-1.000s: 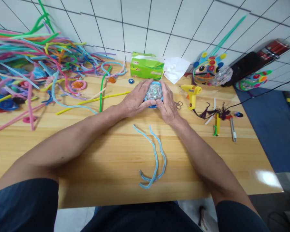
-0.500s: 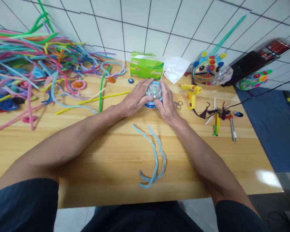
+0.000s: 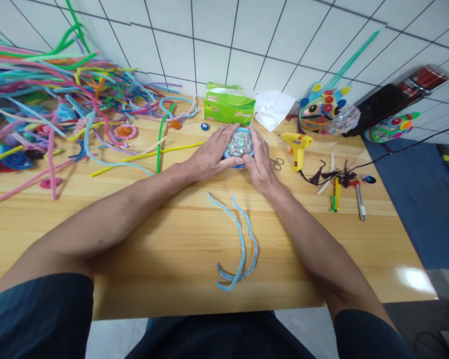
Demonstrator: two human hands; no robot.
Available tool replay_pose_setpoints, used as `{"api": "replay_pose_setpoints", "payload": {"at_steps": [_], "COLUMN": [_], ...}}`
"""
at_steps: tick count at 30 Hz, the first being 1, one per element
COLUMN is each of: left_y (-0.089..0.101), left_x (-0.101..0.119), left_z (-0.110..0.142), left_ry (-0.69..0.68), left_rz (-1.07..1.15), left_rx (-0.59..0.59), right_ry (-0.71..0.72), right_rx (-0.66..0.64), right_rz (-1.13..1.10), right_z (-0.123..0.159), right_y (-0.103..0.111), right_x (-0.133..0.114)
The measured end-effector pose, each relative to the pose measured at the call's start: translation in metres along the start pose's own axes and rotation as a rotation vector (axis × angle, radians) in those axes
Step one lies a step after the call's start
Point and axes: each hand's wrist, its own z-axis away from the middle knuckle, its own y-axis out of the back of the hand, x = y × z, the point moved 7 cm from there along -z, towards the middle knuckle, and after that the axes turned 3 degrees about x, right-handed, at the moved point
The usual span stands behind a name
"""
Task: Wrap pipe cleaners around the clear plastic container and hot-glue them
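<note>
My left hand (image 3: 213,153) and my right hand (image 3: 261,158) are wrapped round a round, clear, shiny piece with a blue rim (image 3: 240,142), one from each side. Its top shows between the thumbs, whose tips nearly meet at its near edge; its underside is hidden. Nearer to me, two light blue pipe cleaners (image 3: 241,239) lie curved on the wooden table, crossing at their lower ends. A pair of scissors (image 3: 278,163) lies just right of my right hand, partly covered. Behind the hands stands a green tissue pack (image 3: 228,105).
Tangled coloured pipe cleaners (image 3: 93,99) cover the left of the table (image 3: 160,259). To the right are a yellow glue gun (image 3: 297,148) with a black cord, dark tassels, a utility knife (image 3: 360,202), decorated crafts (image 3: 320,112) and a dark red-and-black flask (image 3: 396,99). A tiled wall rises behind.
Both hands stay round the blue-rimmed piece, with the left thumb lying a little straighter across its near edge. The whole view has shifted slightly.
</note>
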Motion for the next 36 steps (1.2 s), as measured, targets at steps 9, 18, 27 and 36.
{"api": "replay_pose_setpoints", "payload": {"at_steps": [9,18,27,36], "left_y": [0.003,0.006,0.007,0.006], "left_x": [0.006,0.001,0.001,0.009], "left_z": [-0.003,0.002,0.006,0.0], "left_ry": [-0.001,0.009,0.05,0.048], "left_rz": [-0.007,-0.085,-0.044,-0.009], "left_rx": [-0.036,-0.052,-0.051,-0.015], "right_ry": [-0.017,-0.018,-0.031,-0.061], "right_rx": [0.038,0.031,0.006,0.002], "right_rz": [0.039,0.079,0.071,0.076], "right_z": [0.001,0.0,-0.002,-0.001], "right_y": [0.0,-0.003,-0.004,-0.003], "right_x": [-0.001,-0.003,-0.006,-0.003]}}
